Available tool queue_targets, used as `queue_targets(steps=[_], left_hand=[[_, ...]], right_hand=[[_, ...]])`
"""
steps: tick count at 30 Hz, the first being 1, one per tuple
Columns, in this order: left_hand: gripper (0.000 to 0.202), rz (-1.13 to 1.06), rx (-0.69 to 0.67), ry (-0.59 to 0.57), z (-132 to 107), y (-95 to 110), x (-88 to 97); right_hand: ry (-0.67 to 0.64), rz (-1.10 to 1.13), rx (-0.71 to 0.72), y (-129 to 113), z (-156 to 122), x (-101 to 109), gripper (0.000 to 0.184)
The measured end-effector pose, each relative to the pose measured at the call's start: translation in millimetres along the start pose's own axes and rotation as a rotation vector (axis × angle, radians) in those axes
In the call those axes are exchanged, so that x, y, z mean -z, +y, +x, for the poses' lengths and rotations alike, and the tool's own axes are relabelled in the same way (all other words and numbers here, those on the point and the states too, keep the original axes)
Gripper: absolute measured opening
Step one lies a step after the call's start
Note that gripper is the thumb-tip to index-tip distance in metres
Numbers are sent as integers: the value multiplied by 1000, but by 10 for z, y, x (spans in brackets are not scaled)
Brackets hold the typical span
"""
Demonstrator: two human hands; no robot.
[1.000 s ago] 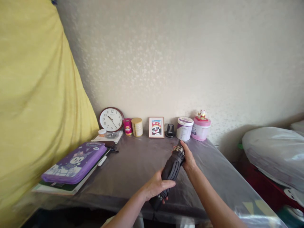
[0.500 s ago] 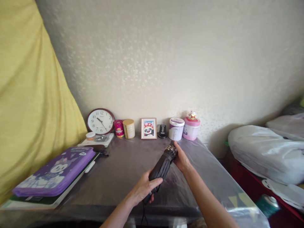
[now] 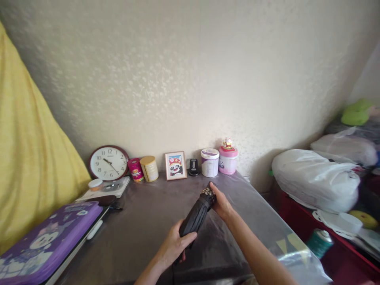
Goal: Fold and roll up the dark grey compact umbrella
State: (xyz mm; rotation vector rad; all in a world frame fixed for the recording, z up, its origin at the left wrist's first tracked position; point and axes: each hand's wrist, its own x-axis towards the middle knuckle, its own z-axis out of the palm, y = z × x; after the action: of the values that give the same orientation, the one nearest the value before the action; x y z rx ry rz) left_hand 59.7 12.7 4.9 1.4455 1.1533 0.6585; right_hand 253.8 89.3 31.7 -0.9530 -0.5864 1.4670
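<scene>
A folded black umbrella (image 3: 194, 217) with a patterned band near its far end is held aslant above the table, its far end tipped to the right. My left hand (image 3: 175, 242) is wrapped round the lower part, thumb lying across the top. At the upper end, my right hand (image 3: 220, 202) grips the umbrella from the right side, and its fingers are partly hidden behind it. The near end of the umbrella is mostly covered by my left hand.
Along the wall stand a clock (image 3: 109, 163), a pink tin (image 3: 135, 170), a yellow tin (image 3: 149, 169), a panda picture frame (image 3: 175, 166), a black device (image 3: 194, 168) and two tubs (image 3: 209, 163). A purple case (image 3: 50, 241) lies left on the table (image 3: 133, 241). White bags (image 3: 317, 178) sit right.
The view has turned to the right, so the table items appear further left. Both hands keep their hold on the umbrella, which stays at about the same slant.
</scene>
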Motion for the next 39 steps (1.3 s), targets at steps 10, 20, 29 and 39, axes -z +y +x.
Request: queue_targets(steps=[10, 20, 29, 39], left_hand=[[51, -8, 6, 90, 32, 41, 15], [56, -162, 53, 153, 7, 108, 69], [54, -138, 5, 165, 15, 66, 136], [66, 43, -107, 335, -47, 160, 114]], right_hand=[[-168, -147, -62, 153, -5, 104, 37], [-293, -130, -62, 134, -99, -47, 23], [-175, -145, -13, 178, -114, -230, 19], [-97, -215, 117, 246, -112, -338, 32]])
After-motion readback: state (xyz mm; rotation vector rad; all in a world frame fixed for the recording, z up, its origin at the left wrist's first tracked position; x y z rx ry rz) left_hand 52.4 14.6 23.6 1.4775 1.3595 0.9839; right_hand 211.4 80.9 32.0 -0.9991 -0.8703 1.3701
